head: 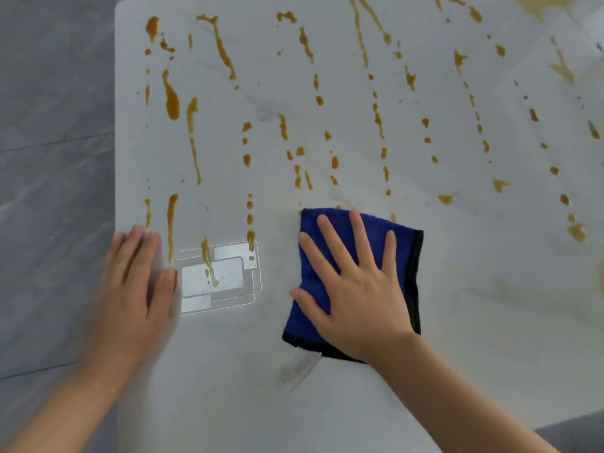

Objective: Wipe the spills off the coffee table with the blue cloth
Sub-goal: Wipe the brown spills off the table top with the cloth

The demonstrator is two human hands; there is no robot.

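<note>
Pale coffee table (pixel 457 289), orange spills (pixel 171 99) beyond our fingertips. Right hand (pixel 356 289), fingers spread wide, presses blue cloth (pixel 307 273) flat for contact; left hand (pixel 137 282), fingers straight, braces table's edge.

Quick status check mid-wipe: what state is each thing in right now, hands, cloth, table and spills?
Left hand: flat on the table's left edge, blurred, holds nothing.
Right hand: fingers spread, pressing the cloth.
Blue cloth: folded, flat on the table.
Coffee table: mostly unwiped, faint smears near cloth.
Orange spills: streaks and drops remain.
</note>
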